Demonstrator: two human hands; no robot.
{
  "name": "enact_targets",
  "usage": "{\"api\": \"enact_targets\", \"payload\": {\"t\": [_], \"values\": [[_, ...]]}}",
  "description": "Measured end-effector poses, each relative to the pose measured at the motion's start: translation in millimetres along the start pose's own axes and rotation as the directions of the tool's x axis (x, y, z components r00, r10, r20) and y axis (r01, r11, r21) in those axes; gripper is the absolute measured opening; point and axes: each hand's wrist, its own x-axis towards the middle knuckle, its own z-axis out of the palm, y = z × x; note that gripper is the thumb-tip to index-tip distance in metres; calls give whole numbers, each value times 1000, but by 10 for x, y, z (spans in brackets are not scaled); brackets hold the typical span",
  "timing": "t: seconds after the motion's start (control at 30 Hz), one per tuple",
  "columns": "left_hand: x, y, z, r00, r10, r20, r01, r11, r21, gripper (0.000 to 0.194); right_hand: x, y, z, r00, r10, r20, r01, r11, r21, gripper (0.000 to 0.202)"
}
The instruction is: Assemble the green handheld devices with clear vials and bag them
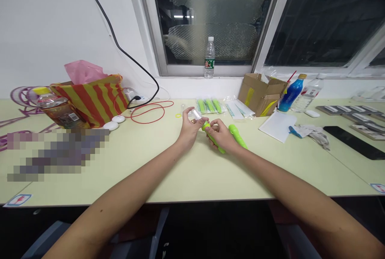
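Note:
Over the middle of the table, my left hand is closed with thumb and fingers around a clear plastic tube. My right hand is wrapped round a bright green tube, whose yellowish-green end meets the clear tube between my hands. Whether the two parts are joined cannot be told. Just right of my right hand lies another green tube, partly hidden by my wrist. A small yellow ring lies behind my left hand.
Behind my hands lie bagged green pieces and clear packets. A cardboard box, bottles and white paper are to the right. A red cord and striped bag are left.

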Motion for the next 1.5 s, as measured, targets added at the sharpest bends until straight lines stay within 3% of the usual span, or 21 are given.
{"api": "enact_targets", "payload": {"t": [0.17, 0.3, 0.43, 0.57, 0.73, 0.87, 1.13, 1.33, 1.5], "values": [[0, 5, 40, 994, -102, -36, 100, 993, -58, 68, -14, 17, 24, 998, -55, 24, 53, 997, 62, 41], [15, 39, 10, 989, -122, 78, 127, 990, -54, 46, -13, -1, -6, 996, -88, 20, 86, 992, 90, 40], [30, 35, -49, 976, -124, 180, 132, 991, -33, 39, 21, 21, -52, 996, -92, 5, 91, 990, 104, 40], [48, 24, -58, 992, -79, 95, 85, 995, -57, 40, 56, 39, -83, 996, -85, -17, 87, 990, 110, 39], [-7, 79, 38, 982, -91, 163, 109, 989, -100, 46, 45, 20, -36, 997, -76, -7, 76, 991, 112, 39], [-57, 93, 93, 986, -129, 105, 134, 990, -43, 56, 9, 12, 36, 995, -98, 24, 94, 989, 118, 38], [9, 49, 33, 985, -118, 128, 134, 983, -125, 46, 22, 18, 4, 996, -84, -36, 90, 973, 213, 40], [-11, 42, 17, 979, -104, 176, 117, 991, -62, 34, 41, 56, -5, 997, -57, -54, 67, 975, 210, 40], [-26, -12, 26, 998, -38, 54, 35, 998, 59, 37, 60, 83, 12, 998, -1, -70, 9, 994, 107, 45]]}}
